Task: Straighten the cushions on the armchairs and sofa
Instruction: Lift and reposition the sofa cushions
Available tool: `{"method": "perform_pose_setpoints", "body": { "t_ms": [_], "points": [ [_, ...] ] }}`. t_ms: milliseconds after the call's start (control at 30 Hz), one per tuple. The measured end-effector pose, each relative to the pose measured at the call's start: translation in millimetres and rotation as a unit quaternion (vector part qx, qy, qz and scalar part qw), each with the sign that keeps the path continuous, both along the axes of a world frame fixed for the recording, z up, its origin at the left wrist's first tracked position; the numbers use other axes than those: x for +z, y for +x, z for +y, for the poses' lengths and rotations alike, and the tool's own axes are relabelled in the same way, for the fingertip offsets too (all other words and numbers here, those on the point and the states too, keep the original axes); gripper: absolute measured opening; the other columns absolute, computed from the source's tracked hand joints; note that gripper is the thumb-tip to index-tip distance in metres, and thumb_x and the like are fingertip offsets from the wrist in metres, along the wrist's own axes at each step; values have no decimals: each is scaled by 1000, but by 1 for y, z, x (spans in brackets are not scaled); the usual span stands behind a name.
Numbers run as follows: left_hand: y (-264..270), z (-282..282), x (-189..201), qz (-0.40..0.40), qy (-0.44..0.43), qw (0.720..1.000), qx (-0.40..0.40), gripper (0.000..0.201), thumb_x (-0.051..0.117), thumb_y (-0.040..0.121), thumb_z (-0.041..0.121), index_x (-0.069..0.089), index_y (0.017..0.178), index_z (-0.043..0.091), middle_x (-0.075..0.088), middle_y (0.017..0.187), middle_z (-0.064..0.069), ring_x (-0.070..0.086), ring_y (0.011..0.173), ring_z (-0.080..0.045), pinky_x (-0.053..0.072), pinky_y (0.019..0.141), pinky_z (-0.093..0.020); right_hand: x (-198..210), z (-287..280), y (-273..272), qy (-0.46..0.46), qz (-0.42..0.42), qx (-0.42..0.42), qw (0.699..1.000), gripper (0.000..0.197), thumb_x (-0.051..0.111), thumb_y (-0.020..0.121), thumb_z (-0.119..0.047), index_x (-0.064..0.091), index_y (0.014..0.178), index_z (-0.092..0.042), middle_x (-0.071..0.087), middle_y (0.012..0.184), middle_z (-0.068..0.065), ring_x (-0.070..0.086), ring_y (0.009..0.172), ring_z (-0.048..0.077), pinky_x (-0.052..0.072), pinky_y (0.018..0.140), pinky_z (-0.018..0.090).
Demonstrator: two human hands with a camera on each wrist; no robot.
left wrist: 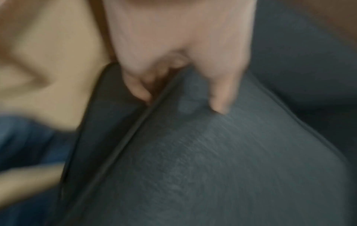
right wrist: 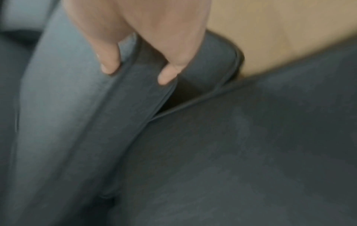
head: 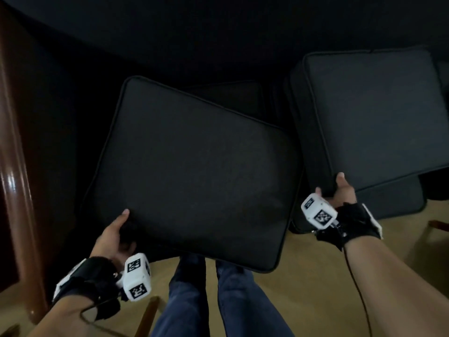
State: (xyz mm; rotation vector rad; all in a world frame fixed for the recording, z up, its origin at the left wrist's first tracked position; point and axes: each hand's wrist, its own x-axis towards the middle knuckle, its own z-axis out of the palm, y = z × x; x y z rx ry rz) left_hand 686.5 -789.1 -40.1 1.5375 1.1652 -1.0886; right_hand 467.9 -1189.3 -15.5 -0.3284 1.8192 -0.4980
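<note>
Cushion (head: 194, 171), dark, square, piped at the edges, held tilted and skewed above the seat, its near corner out over the floor (head: 303, 276) and the jeans (head: 194, 300). Gripped at its near-left corner by the left hand (head: 114, 235): thumb (left wrist: 222, 94) flat on the top face, fingers (left wrist: 137, 85) curled under the edge. Blurred in the left wrist view, yet the pinch across the piping reads clearly.

Second cushion (head: 374, 117), greyer, to the right, lying askew on a seat pad (head: 393, 203), its near-left corner just beside the first cushion's right edge. Pinched at that corner by the right hand (head: 340, 190): thumb (right wrist: 108, 61) on top, a finger (right wrist: 170, 73) curled against the side wall, corner lifted a little off the pad (right wrist: 241, 152) below.

Dark backrest (head: 218, 32) behind both. Glossy wooden post (head: 14, 166) at the far left. White marker cubes (head: 137, 276) on black straps at both wrists.
</note>
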Motion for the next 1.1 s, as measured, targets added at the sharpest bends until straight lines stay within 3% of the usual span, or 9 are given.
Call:
{"method": "perform_pose_setpoints", "body": {
  "t_ms": [67,167,267,367,433,533,667,900,1100],
  "points": [
    [12,4,2,-20,86,992,-92,45,73,81,41,62,115,13,64,99,-10,62,84,-24,47,68,-30,-5,13,-5,-3,12,17,1000,46,64,91,-44,57,126,-15,61,119,7,57,86,17,53,73,26],
    [39,-6,16,-28,144,955,-256,45,69,85,34,60,107,-4,65,79,-22,65,71,-34,55,88,-39,-15,41,-1,8,74,73,995,38,71,85,-44,60,110,-18,59,91,7,57,78,16,49,71,25],
    [76,-23,39,-109,198,867,-444,44,65,75,48,75,78,5,73,66,-13,72,75,-30,57,88,-43,-19,68,15,20,88,128,988,42,77,77,-41,66,103,-9,68,93,7,64,77,18,54,67,28],
    [113,-49,44,-268,208,783,-521,36,63,82,46,76,92,14,76,97,-12,66,101,-32,49,94,-36,-53,69,15,-20,144,162,976,88,78,50,-57,65,119,-3,70,113,12,67,101,31,54,95,42],
    [136,-67,31,-361,199,773,-483,28,67,86,35,72,105,15,70,111,-12,62,109,-30,43,96,-31,-65,63,16,-21,164,177,970,101,74,40,-64,65,120,-2,70,114,14,66,104,34,51,99,45],
    [159,-73,-9,-351,186,815,-422,41,66,86,38,64,119,13,60,127,-14,57,115,-28,39,102,-30,-71,58,26,18,145,159,976,95,80,44,-60,64,122,-7,71,106,11,68,95,36,53,94,47],
    [156,-76,-41,-220,121,901,-353,72,54,83,62,50,139,18,55,140,-13,51,127,-34,37,111,-43,-102,43,8,61,108,109,986,107,88,20,-62,68,117,-19,75,103,9,72,86,40,54,87,58],
    [135,-55,-37,-227,112,923,-288,94,76,42,81,55,122,36,68,119,-1,63,111,-31,50,100,-48,-65,67,24,17,86,107,990,68,79,64,-42,66,119,-6,72,102,15,70,86,35,56,87,53],
    [101,-58,32,-312,158,875,-334,62,75,80,47,51,130,19,63,127,-11,57,118,-37,44,102,-44,-52,79,14,20,39,102,994,67,80,62,-43,66,118,-10,73,102,17,71,87,37,58,76,49]
  ]
}}
